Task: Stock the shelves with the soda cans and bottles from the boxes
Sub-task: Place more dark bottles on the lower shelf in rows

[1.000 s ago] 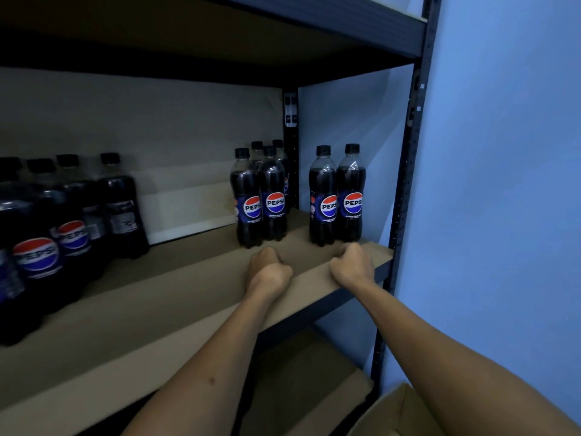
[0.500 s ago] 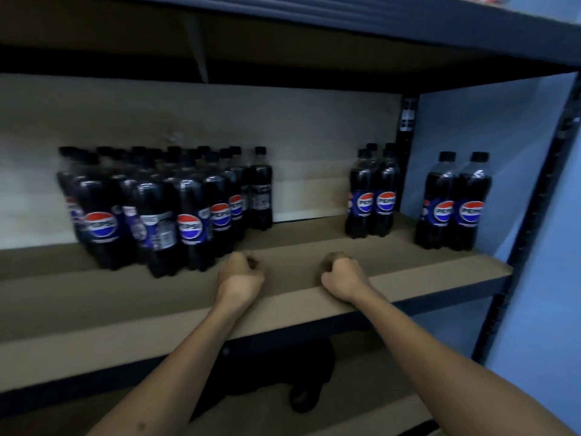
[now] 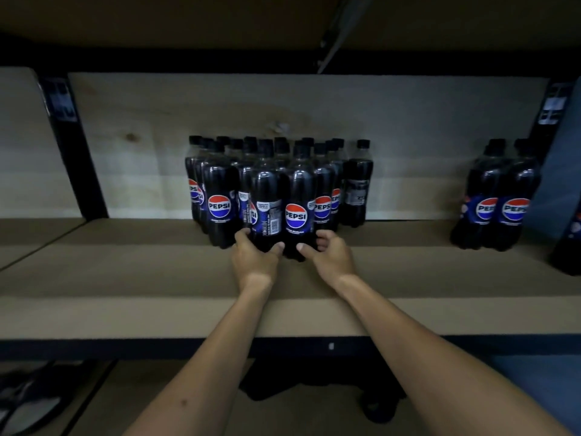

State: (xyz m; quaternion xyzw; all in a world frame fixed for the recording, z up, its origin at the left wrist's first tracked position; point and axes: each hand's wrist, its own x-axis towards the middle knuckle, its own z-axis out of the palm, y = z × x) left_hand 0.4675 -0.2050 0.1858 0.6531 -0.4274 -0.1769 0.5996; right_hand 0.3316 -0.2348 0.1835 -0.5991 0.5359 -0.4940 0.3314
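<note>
Left hand (image 3: 253, 262) fingers curled round front left bottle (image 3: 266, 196), right hand (image 3: 330, 258) gripping front right bottle (image 3: 300, 196), both upright on shelf (image 3: 157, 278), bottle cluster (image 3: 220, 184) behind

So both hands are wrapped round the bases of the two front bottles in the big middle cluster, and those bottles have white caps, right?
Not quite: the caps are black, not white, as the head view shows. The rest holds: the left hand and right hand grip the bases of the two front bottles of the middle cluster on the shelf.
</note>
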